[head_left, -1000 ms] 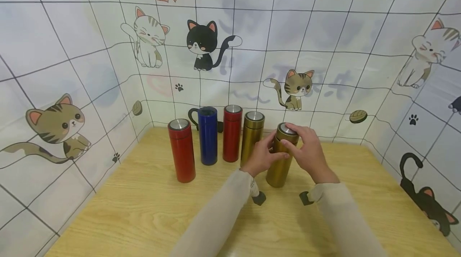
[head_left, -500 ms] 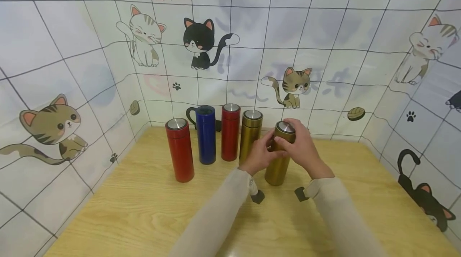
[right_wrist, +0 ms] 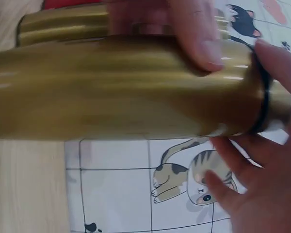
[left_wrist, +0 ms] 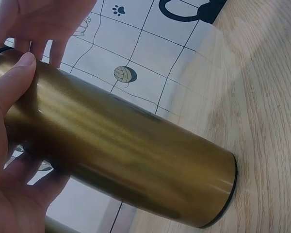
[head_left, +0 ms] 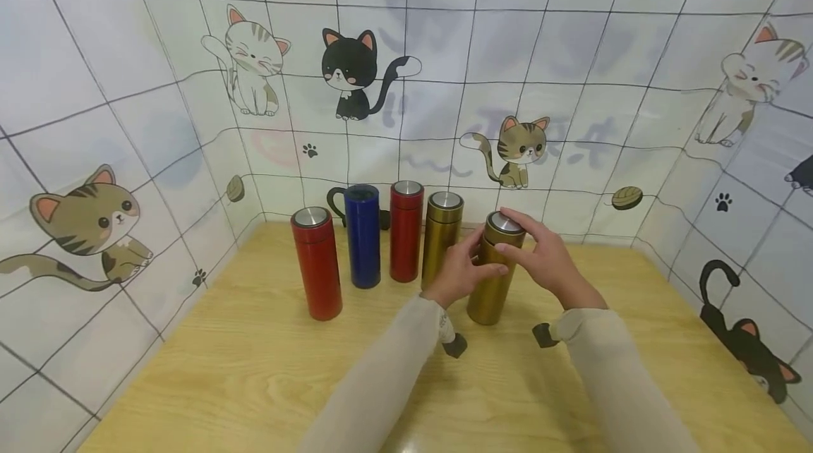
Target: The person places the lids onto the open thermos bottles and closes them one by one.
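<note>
A gold thermos flask (head_left: 492, 294) stands upright on the table, to the right of the other flasks. My left hand (head_left: 459, 275) grips its upper body from the left, thumb across the front. From the right, my right hand (head_left: 551, 264) holds around the silver-topped lid (head_left: 506, 222); the thumb lies on the front near the lid seam and a finger reaches over the top edge. In the right wrist view, the thumb of the right hand (right_wrist: 271, 179) meets the dark seam ring while the other fingers are spread on the far side. The lid sits on the flask.
Left of the held flask stand a second gold flask (head_left: 443, 234), a red flask (head_left: 406, 234), a blue flask (head_left: 364, 241) and another red flask (head_left: 317, 269). A wall covering (head_left: 571, 86) printed with cats surrounds the wooden table (head_left: 254, 382).
My right hand turned leftward around the lid, then swung back to the right with its wrist farther out. The left hand keeps its grip and the flask stays in place.
</note>
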